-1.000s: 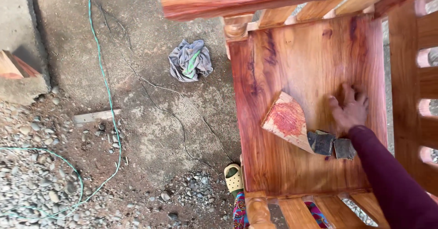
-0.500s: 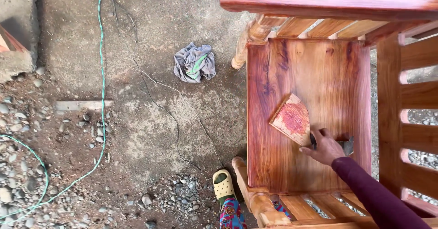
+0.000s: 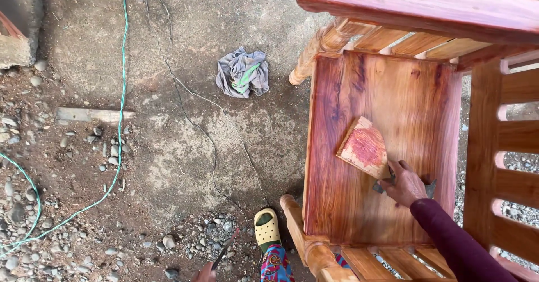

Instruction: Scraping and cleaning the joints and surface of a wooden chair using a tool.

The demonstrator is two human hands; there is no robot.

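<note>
One right hand (image 3: 405, 183) lay pressed on grey sandpaper (image 3: 429, 187) on the chair seat (image 3: 382, 91), right side, fingers closed over it | wood scrap (image 3: 365, 147) just beside | left hand (image 3: 206, 272) barely visible, grip untellable | best: flat, even strokes along grain.

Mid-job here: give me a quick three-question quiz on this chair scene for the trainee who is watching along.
1. True or false: the right hand rests on the wooden chair seat.
2. Which thing lies on the seat right beside that hand? A) a wood block with a red-stained face B) a coil of green cord C) a hammer
3. Where is the crumpled grey and green rag?

Key
1. True: it presses a small dark grey pad onto the seat.
2. A, the wood block.
3. On the concrete ground, left of the chair, near a turned front leg.
</note>
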